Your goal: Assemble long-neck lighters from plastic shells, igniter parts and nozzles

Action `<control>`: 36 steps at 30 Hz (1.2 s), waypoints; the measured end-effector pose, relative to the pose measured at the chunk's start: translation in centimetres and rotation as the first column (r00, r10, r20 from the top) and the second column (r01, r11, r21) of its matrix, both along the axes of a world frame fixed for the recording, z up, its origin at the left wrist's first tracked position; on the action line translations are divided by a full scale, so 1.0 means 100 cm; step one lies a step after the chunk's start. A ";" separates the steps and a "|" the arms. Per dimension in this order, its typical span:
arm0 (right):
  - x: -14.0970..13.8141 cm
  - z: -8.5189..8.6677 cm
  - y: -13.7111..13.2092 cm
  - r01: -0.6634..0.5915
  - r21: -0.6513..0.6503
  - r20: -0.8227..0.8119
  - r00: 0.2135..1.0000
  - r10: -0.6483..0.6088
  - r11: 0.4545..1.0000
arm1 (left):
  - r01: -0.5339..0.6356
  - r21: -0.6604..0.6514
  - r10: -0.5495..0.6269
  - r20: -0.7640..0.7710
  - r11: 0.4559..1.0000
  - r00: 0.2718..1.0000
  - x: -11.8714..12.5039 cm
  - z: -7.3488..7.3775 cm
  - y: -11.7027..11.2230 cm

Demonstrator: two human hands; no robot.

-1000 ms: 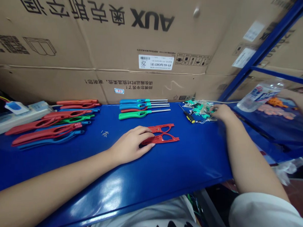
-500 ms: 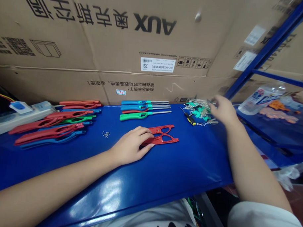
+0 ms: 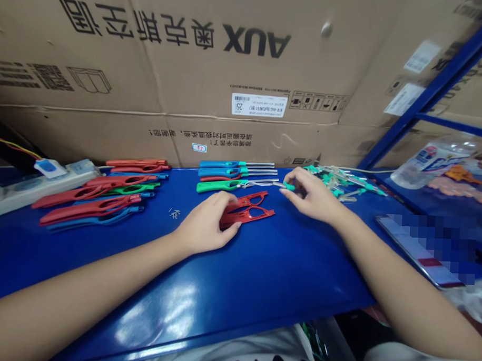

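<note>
My left hand [image 3: 208,221] is curled round the handle end of two red plastic lighter shell halves [image 3: 259,215] lying on the blue tabletop. Their looped ends point right, past my fingers. Between the fingertips of my right hand [image 3: 314,193] is a small igniter part [image 3: 289,186] with a green piece and pale wires trailing left. It is held just above the table, right of the assembled long-nosed lighters [image 3: 217,186]. Behind this hand lies a pile of similar green-and-clear wired parts [image 3: 344,180], partly covered by it.
Red, blue and green lighter shells [image 3: 93,207] are stacked at the left beside a white power strip [image 3: 63,182]. Tiny screws [image 3: 175,214] lie left of my left hand. At right are a phone [image 3: 404,247], a plastic bottle [image 3: 421,160] and a blue frame post [image 3: 421,102]. Cardboard [image 3: 188,94] walls the back.
My right hand has come left from the pile with a wired igniter part in its fingers. My left hand stays on the red shells. The view has shifted slightly, bringing the phone into sight.
</note>
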State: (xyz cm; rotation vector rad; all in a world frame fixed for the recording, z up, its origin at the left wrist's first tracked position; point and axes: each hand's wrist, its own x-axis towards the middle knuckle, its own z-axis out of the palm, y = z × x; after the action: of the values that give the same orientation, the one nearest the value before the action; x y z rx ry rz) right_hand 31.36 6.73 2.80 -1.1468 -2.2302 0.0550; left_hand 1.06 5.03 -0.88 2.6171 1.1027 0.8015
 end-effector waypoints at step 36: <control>-0.021 -0.004 -0.013 -0.151 -0.247 0.000 0.988 0.156 0.957 | -0.032 0.091 0.014 0.195 0.995 0.981 0.006 -0.005 0.001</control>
State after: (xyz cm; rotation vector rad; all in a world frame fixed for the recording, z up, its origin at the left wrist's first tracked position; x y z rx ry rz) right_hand 29.26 5.41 2.38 -1.1003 -2.3755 0.3972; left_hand 1.67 5.16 -1.37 2.5367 1.0666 1.1132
